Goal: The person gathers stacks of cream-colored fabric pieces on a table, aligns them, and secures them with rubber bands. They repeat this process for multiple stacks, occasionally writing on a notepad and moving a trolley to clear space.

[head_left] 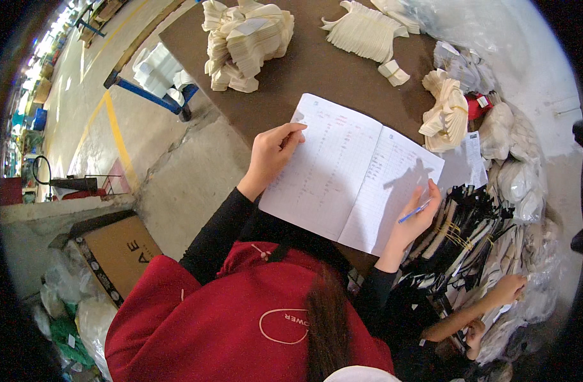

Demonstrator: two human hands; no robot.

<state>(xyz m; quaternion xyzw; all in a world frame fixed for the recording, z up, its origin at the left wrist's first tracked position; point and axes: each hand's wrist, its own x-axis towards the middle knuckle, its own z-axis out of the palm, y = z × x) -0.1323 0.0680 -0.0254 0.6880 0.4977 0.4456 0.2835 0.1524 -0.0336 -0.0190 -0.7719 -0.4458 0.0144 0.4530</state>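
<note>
An open notebook (326,172) with ruled, handwritten pages lies tilted in front of me, at the near edge of a brown table (310,70). My left hand (272,156) is closed at its left edge, fingers curled together over the page margin. At the lower right edge, my right hand (416,219) holds a blue pen (414,211) between its fingers, with the fingertips beside the page. The right hand's shadow falls across the right page.
Cream fabric bundles (250,48) and fanned cream pieces (361,32) lie on the table. Dark strips (460,232) tied with yellow bands and clear plastic bags (518,184) crowd the right. Another person's hands (505,290) work there. A cardboard box (119,254) stands lower left.
</note>
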